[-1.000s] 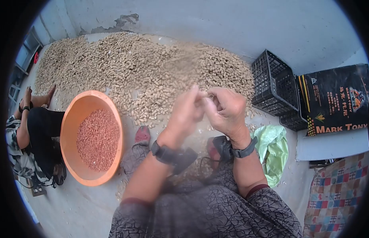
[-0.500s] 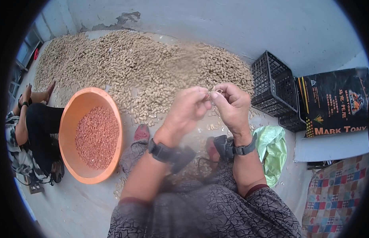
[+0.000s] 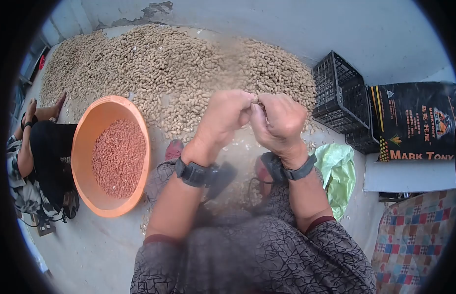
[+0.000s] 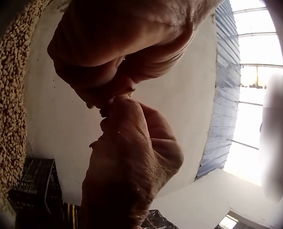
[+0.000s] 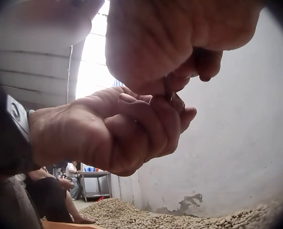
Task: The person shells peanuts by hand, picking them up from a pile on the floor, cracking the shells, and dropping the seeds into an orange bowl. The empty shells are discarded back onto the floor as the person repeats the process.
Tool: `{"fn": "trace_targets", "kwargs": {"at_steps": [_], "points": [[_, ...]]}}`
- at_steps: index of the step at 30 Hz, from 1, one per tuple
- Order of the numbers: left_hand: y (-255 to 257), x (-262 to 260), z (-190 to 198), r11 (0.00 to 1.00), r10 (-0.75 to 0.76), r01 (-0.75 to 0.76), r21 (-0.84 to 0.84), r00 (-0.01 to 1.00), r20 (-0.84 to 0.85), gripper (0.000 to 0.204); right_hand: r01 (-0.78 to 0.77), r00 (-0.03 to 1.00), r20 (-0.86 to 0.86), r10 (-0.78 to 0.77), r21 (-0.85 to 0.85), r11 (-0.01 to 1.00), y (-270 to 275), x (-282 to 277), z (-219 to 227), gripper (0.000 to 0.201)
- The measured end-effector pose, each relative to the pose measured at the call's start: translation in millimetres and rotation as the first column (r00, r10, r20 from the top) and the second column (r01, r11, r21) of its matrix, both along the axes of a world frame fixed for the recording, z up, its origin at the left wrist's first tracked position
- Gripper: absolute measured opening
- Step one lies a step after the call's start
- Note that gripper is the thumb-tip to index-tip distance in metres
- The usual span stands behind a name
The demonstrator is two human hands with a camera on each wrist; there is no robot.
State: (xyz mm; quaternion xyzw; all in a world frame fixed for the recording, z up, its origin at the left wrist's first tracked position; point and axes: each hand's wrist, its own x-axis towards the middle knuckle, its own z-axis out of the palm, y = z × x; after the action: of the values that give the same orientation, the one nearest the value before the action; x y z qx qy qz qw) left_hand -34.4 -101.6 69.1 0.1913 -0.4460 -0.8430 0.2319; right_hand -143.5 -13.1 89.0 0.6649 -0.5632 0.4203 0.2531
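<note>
Both hands meet fingertip to fingertip in front of the peanut pile [image 3: 154,68]. My left hand [image 3: 222,120], fingers curled, pinches one side of a small peanut [image 3: 256,99]. From the other side my right hand [image 3: 282,121] grips it between thumb and bent forefinger. Most of the peanut is hidden by the fingers. Dark against the light, the right hand [image 4: 132,157] shows below the left in the left wrist view. Left of the forearms stands an orange basin [image 3: 81,161] with shelled red peanuts [image 3: 119,159] inside.
Black plastic crates [image 3: 338,95] stand by the wall at right, near a black printed sack [image 3: 414,122]. A green bag [image 3: 338,179] lies beside the right forearm. Another person [image 3: 46,152] sits at far left. A checked cloth [image 3: 414,240] hangs at lower right.
The hands were slightly apart half a second ago, a cracked shell at the right fingertips. Now the fingertips are pressed together around a peanut. The whole view has shifted slightly.
</note>
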Motion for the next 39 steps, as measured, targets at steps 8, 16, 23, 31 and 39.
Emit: {"fn": "trace_targets", "kwargs": {"at_steps": [8,16,23,31,39], "points": [[0,2,2,0.988,0.059,-0.051,0.145,0.997,-0.048,0.014,0.061,0.998,-0.012,-0.061,-0.023,0.998,-5,4,-3,0.011],[-2,7,14,0.987,0.068,-0.06,0.15,0.997,-0.048,0.016,0.022,0.996,0.083,-0.021,-0.006,1.0,-1,9,-2,0.015],[-18,18,15,0.996,0.067,-0.067,0.058,0.998,-0.001,0.021,-0.026,0.919,0.393,0.005,0.049,0.998,6,4,2,0.011],[-38,53,18,0.951,0.144,-0.095,0.294,0.978,-0.151,0.024,-0.173,0.956,0.263,-0.128,0.861,0.479,7,-17,-35,0.027],[-39,78,21,0.926,0.167,-0.092,0.366,0.97,-0.179,0.025,-0.169,0.826,0.413,-0.383,0.83,0.531,-19,-73,-188,0.01]]}}
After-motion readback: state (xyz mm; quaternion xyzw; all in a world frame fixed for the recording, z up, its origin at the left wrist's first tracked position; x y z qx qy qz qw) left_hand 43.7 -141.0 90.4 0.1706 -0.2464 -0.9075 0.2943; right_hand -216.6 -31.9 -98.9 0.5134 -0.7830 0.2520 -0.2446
